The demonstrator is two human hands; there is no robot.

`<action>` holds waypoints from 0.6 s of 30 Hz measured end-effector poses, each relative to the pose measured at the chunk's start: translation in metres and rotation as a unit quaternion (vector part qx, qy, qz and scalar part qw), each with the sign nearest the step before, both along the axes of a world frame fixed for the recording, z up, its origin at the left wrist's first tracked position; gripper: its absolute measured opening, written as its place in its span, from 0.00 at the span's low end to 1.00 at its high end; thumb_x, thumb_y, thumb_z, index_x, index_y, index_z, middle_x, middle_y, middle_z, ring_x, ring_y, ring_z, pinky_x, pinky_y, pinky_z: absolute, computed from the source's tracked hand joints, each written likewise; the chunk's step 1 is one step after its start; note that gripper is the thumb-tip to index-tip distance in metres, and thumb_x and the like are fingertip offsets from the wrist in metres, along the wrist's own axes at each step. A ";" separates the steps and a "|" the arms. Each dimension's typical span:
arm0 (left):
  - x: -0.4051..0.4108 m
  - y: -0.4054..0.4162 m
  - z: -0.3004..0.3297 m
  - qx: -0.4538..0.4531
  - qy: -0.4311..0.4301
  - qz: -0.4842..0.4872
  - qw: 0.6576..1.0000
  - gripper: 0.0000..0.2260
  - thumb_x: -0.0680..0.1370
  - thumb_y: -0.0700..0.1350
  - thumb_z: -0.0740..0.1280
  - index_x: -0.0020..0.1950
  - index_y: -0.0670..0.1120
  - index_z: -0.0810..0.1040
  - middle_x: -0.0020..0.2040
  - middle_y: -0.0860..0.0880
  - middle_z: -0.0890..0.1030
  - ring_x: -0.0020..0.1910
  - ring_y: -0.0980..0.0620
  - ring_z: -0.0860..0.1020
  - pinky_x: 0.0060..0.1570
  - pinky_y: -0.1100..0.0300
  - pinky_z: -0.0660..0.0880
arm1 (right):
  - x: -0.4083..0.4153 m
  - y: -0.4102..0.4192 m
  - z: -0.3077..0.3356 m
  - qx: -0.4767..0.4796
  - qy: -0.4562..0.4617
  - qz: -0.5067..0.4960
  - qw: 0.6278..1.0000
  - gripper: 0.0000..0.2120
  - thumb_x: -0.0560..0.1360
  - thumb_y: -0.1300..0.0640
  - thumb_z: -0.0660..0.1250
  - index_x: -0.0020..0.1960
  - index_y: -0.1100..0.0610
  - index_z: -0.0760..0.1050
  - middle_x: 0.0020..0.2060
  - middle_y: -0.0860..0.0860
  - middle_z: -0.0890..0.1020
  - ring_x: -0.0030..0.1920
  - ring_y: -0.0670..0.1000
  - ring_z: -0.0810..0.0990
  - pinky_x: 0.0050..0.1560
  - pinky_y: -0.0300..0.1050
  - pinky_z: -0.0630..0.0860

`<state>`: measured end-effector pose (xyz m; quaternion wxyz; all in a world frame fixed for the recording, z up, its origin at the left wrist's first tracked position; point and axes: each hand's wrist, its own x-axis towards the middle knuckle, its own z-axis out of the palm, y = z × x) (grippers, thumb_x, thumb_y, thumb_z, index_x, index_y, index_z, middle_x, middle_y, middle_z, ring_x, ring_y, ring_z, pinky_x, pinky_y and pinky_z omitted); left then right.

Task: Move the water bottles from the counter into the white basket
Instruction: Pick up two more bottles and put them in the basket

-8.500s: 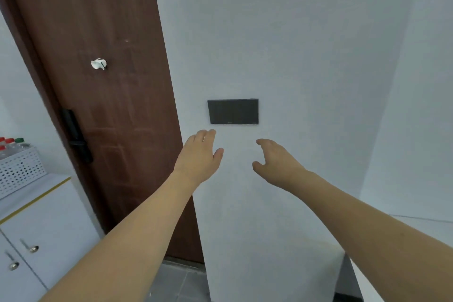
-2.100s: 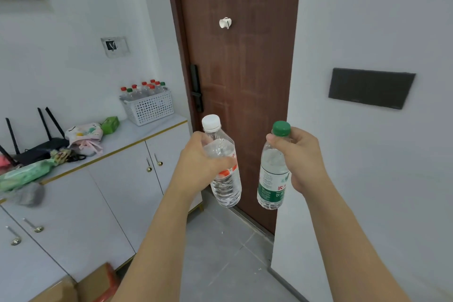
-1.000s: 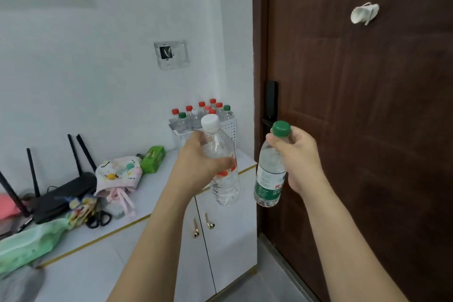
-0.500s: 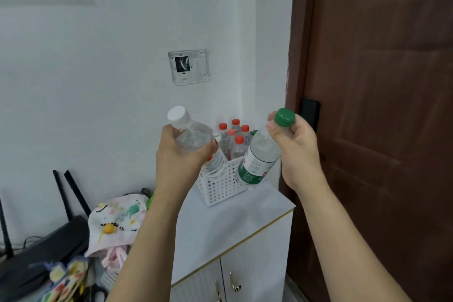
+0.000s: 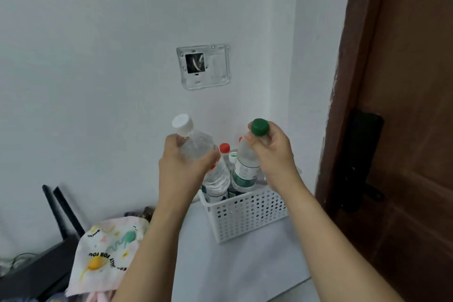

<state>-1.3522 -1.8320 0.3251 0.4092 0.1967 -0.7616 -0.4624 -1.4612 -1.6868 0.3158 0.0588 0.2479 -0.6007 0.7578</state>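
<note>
My left hand (image 5: pixel 182 167) grips a clear white-capped bottle (image 5: pixel 215 174) around its upper body, tilted with the cap to the left. My right hand (image 5: pixel 274 154) holds a green-capped bottle (image 5: pixel 245 167) with a green label by its neck. Both bottles' lower ends dip into the white perforated basket (image 5: pixel 247 213), which stands on the white counter (image 5: pixel 245 267) against the wall. Other bottles, one with a red cap (image 5: pixel 224 147), stand inside the basket behind them.
A brown door (image 5: pixel 404 130) with a black handle (image 5: pixel 360 159) is close on the right of the basket. A printed cloth (image 5: pixel 105 250) and a black router (image 5: pixel 41 270) with antennas lie on the counter to the left. A wall plate (image 5: pixel 203 66) hangs above.
I have come closer to the counter, and both hands have lowered their bottles from above the basket's rim until their bottoms are inside it.
</note>
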 end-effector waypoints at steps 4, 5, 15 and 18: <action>-0.018 -0.007 -0.023 -0.001 -0.052 0.003 0.999 0.27 0.60 0.58 0.76 0.56 0.55 0.73 0.51 0.59 0.80 0.47 0.61 0.80 0.44 0.57 0.78 | -0.025 -0.015 -0.026 0.049 -0.031 0.029 0.998 0.08 0.73 0.53 0.72 0.52 0.46 0.77 0.50 0.45 0.84 0.54 0.44 0.81 0.61 0.52 0.76; -0.023 -0.009 -0.028 -0.010 -0.073 0.001 0.997 0.28 0.61 0.58 0.76 0.57 0.55 0.72 0.51 0.59 0.80 0.47 0.59 0.79 0.45 0.56 0.79 | -0.030 -0.018 -0.031 0.061 -0.030 0.035 0.997 0.08 0.73 0.53 0.72 0.51 0.46 0.77 0.50 0.44 0.84 0.54 0.43 0.81 0.60 0.52 0.76; -0.051 -0.024 -0.078 -0.115 -0.256 -0.112 0.953 0.27 0.64 0.55 0.76 0.60 0.59 0.71 0.53 0.58 0.76 0.51 0.57 0.77 0.47 0.59 0.74 | -0.064 -0.020 -0.085 0.401 0.162 -0.090 0.897 0.14 0.72 0.34 0.61 0.49 0.41 0.76 0.54 0.40 0.77 0.65 0.50 0.69 0.71 0.56 0.54; -0.051 -0.031 -0.101 -0.178 -0.323 -0.108 0.923 0.26 0.71 0.61 0.72 0.66 0.55 0.73 0.58 0.55 0.69 0.59 0.50 0.65 0.56 0.57 0.63 | -0.066 -0.021 -0.101 0.473 0.243 -0.115 0.839 0.24 0.72 0.33 0.59 0.58 0.47 0.76 0.63 0.43 0.74 0.70 0.48 0.57 0.73 0.58 0.47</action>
